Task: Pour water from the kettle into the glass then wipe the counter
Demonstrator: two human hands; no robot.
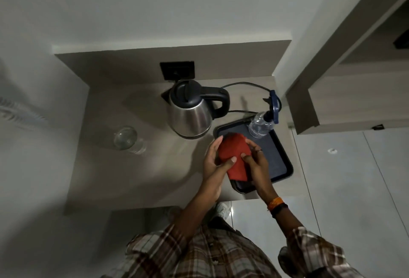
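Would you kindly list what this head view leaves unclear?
- Water level in the glass: clear glass, dim light, too faint to judge.
- Near end of the tray: covered by the red cloth and both hands, left hand, right hand.
- Contents of the kettle: lid closed.

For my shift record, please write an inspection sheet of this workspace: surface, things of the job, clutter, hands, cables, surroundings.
Surface: counter, grey-beige; whether wet cannot be told.
Job's things: kettle upright, lid shut, at the back; glass upright at the left, water level unclear; red cloth folded, held over the tray's near-left part.
Clutter: dark tray at the right; clear bottle with blue cap standing on it.
Hands: left hand and right hand both grip the cloth.
Cables: black cord loops behind the kettle; black socket on the back panel.
Surroundings: white wall, tiled floor.
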